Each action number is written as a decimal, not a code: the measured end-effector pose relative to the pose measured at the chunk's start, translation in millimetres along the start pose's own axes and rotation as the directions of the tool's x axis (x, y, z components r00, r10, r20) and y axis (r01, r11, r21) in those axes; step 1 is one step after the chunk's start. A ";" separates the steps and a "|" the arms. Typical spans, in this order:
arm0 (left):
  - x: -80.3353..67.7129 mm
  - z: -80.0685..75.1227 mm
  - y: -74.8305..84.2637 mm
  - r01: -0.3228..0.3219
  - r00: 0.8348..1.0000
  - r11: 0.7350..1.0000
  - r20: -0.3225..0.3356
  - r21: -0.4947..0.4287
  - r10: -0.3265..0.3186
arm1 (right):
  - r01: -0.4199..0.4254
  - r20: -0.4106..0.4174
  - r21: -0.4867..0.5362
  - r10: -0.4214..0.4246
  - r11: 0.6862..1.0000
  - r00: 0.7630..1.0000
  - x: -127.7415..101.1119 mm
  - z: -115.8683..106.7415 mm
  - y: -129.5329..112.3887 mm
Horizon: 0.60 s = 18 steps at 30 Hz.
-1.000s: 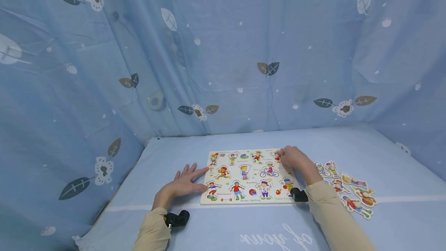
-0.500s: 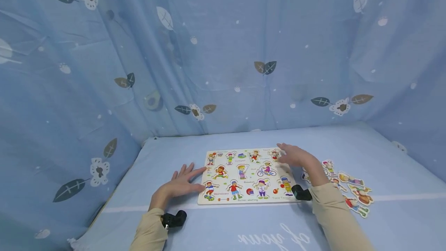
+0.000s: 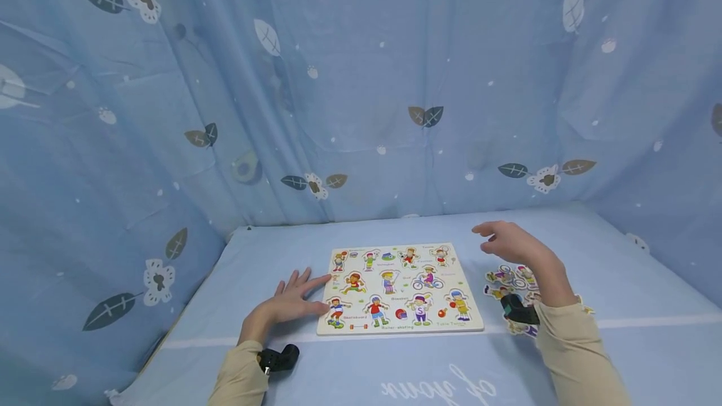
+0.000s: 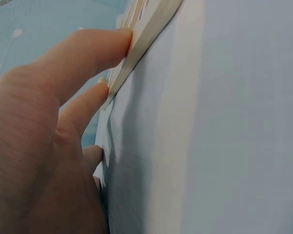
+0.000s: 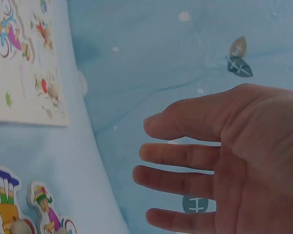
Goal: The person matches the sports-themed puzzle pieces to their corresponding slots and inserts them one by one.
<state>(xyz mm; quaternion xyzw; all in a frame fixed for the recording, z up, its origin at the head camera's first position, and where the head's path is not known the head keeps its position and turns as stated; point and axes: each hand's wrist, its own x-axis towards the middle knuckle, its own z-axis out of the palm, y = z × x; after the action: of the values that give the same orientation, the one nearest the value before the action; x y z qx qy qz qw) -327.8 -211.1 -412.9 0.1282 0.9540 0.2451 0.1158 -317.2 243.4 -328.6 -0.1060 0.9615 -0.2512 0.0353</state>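
A pale wooden puzzle board (image 3: 366,296) printed with cartoon children at sports lies flat on the cloth. At its left edge, my left hand (image 3: 290,301) touches the rim with thumb and forefinger, fingers spread; the left wrist view shows the thumb pressed on the board's side (image 4: 136,53). My right hand (image 3: 513,244) hovers past the board's right side, fingers extended and holding nothing. Below it lies a pile of cut-out figure pieces (image 3: 504,277), partly hidden by my right wrist. Two of them, a cyclist piece (image 5: 49,209) and a piece with colourful legs (image 5: 7,195), show knobs in the right wrist view.
Pale blue cloth (image 3: 350,368) with a white stripe and mirrored lettering covers the table. A patterned blue curtain (image 3: 361,111) hangs behind and along both sides. Each wrist carries a small black camera, as on the left wrist camera (image 3: 279,359).
My right hand has let go at the board's top right figure and moved right, over toward the loose pieces. My left hand stays at the board's left edge.
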 end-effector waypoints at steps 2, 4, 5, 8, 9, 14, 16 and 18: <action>-0.3 0.2 -0.1 0.000 1.000 1.000 0.001 -0.001 0.000 | -0.035 0.014 -0.010 0.035 0.999 0.999 -2.3 -1.3 2.6; -0.5 0.1 0.1 0.001 1.000 1.000 0.000 -0.001 -0.001 | -0.071 0.031 -0.023 0.072 0.997 0.997 -4.1 -2.6 6.9; -0.7 0.0 0.2 0.001 1.000 1.000 -0.001 0.000 -0.001 | -0.091 0.037 -0.031 0.093 0.995 0.995 -5.2 -3.4 9.2; -0.8 -0.2 0.2 0.001 1.000 1.000 -0.002 0.004 -0.001 | -0.136 0.047 -0.048 0.139 0.989 0.989 -7.9 -5.6 17.2; -0.7 -0.3 0.4 -0.001 1.000 1.000 -0.002 0.003 0.001 | -0.147 0.051 -0.049 0.149 0.988 0.988 -8.9 -6.3 20.1; -0.2 0.3 0.8 -0.007 1.000 1.000 -0.002 -0.003 0.007 | -0.159 0.031 -0.047 0.161 0.986 0.986 -15.7 -7.0 34.7; -0.2 0.8 0.4 -0.005 1.000 1.000 -0.002 -0.002 0.005 | -0.154 0.015 -0.049 0.155 0.987 0.988 -18.1 -6.7 40.6; -0.4 1.3 0.2 -0.001 1.000 1.000 -0.003 -0.001 0.001 | -0.154 0.001 -0.051 0.154 0.987 0.988 -20.5 -6.2 46.4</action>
<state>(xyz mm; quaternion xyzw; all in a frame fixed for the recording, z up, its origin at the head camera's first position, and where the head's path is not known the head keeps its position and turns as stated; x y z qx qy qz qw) -327.0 -210.5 -413.8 0.1285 0.9539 0.2459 0.1142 -306.6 290.4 -345.7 -0.0330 0.9728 -0.2228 0.0541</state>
